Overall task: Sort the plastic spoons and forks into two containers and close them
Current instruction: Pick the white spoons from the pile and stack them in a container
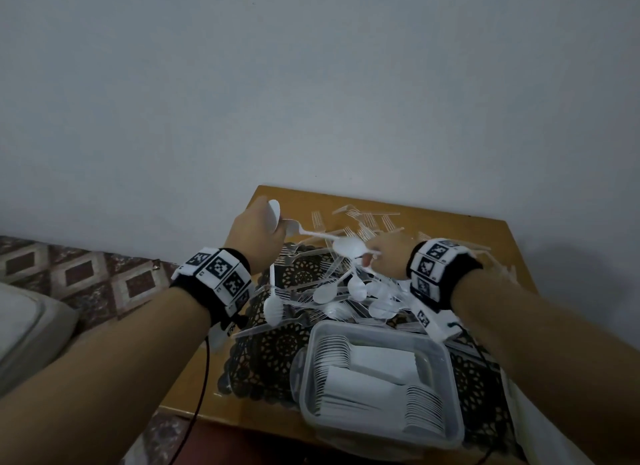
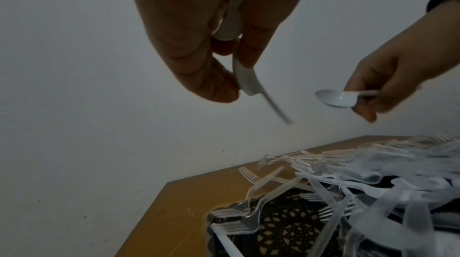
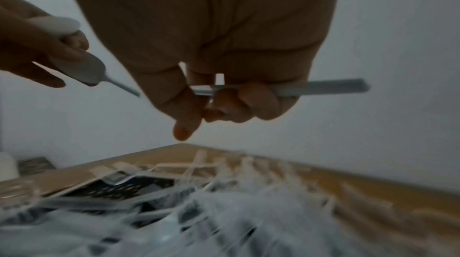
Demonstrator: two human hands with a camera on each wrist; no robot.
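A heap of white spoons (image 1: 349, 288) and clear forks (image 1: 367, 222) lies on a small wooden table (image 1: 485, 232). My left hand (image 1: 258, 232) is raised over the table's far left corner and grips white spoons (image 2: 245, 82) between thumb and fingers, the handle pointing right. My right hand (image 1: 388, 256) hovers above the heap and pinches one white spoon (image 1: 348, 247) by its handle (image 3: 321, 86), bowl toward the left hand. A clear rectangular container (image 1: 446, 367) at the table's near edge holds stacked white spoons (image 1: 374, 385).
A dark lace mat (image 1: 301, 274) lies under the heap and container. A bare wall (image 1: 311, 83) rises right behind the table. A patterned floor (image 1: 86, 277) and a pale cushion (image 1: 24, 333) lie to the left. A thin cable (image 1: 204, 378) hangs from the left wrist.
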